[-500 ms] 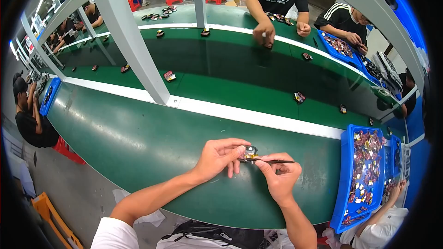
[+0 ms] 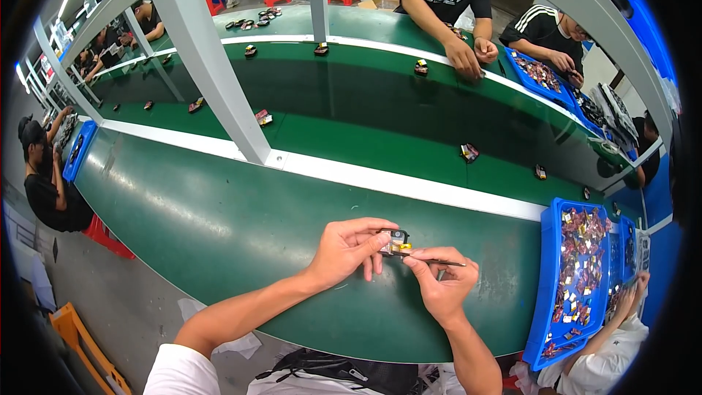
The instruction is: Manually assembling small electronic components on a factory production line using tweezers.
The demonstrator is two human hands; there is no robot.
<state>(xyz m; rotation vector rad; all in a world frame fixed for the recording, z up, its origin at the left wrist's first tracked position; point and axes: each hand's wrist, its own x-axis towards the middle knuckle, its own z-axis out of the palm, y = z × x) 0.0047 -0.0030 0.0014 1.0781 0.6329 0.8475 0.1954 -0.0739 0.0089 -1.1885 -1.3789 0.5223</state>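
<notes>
My left hand (image 2: 351, 247) pinches a small black electronic module (image 2: 398, 237) between thumb and fingers, above the green worktable (image 2: 241, 227). A yellow strip and pale parts show on the module's open face. My right hand (image 2: 444, 278) is closed on a thin black pen-like tool (image 2: 446, 262). Its tip meets the module's lower edge beside the yellow strip; whether it presses there is too small to tell. My left fingers partly cover the module's left side.
A blue bin (image 2: 545, 285) of small wired parts stands at the right table edge. Beyond a white rail (image 2: 409, 189), similar modules (image 2: 469, 152) lie on a green conveyor belt (image 2: 351, 132). A grey post (image 2: 212, 58) rises at the left. Co-workers sit across the belt and on both sides.
The tool in my right hand has tilted, its outer end lower. Modules on the belt have shifted slightly left. A co-worker's hand across the belt has drawn back right, leaving a module there.
</notes>
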